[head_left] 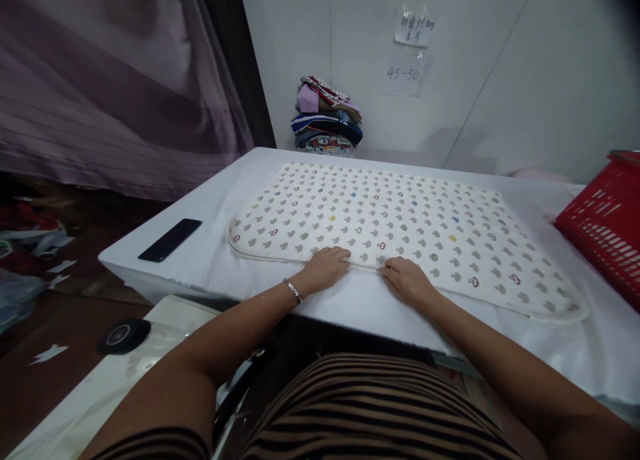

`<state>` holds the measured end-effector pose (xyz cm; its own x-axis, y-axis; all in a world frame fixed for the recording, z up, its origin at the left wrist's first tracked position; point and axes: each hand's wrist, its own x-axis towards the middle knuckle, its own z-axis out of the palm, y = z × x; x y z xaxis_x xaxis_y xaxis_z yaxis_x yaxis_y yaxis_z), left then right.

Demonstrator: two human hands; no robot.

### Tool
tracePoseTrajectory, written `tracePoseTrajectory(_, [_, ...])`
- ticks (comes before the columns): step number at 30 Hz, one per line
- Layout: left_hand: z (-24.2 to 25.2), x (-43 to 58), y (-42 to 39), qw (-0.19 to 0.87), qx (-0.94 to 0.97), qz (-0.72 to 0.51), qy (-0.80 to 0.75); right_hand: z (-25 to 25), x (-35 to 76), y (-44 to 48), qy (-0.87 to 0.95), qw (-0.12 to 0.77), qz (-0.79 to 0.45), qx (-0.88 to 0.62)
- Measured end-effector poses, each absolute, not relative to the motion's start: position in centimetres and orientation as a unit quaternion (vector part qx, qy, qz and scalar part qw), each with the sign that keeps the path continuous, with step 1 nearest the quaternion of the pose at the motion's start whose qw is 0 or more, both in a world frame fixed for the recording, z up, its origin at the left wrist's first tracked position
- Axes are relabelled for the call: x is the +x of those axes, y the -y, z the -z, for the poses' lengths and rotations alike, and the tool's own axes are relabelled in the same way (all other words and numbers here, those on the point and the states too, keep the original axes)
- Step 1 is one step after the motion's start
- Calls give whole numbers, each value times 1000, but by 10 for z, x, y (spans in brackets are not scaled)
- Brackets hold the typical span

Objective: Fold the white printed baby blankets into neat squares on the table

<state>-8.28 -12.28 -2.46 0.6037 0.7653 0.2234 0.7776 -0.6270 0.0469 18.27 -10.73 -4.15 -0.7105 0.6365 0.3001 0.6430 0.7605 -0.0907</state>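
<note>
A cream cloth pad (370, 213) printed with small grey and coloured mushrooms lies spread flat on the white table (220, 273). It has rounded near corners and a bound edge. My left hand (326, 269), with a metal bracelet (293, 291) at the wrist, pinches that near edge just left of its middle. A short way to the right, my right hand (409, 281) has its fingers closed on the same edge. A small stretch of the binding shows between the two hands. The fingertips of both are partly hidden.
A black phone (171, 240) lies at the table's left end. At the right stands a red plastic basket (605, 223). Folded clothes (327, 119) are stacked by the back wall, where handwritten paper signs (414, 30) hang. Below left, a round black object (123, 335) rests on a white surface.
</note>
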Motion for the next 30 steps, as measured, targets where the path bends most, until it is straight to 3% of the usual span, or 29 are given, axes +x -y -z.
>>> tracePoseTrajectory(6, [25,-77,120,57,-899,123,416,38,179,105,901,162,-33,-402])
tracePoseTrajectory(16, [28,-79,141,59,-895,143,419,47,184,116,935,165,-2,-315])
tracePoseTrajectory(24, [25,-77,140,-82,-839,252,476,46,171,115,935,142,45,-321])
tracePoseTrajectory(30, [29,-77,143,-42,-869,176,461,48,174,118,941,151,50,-297])
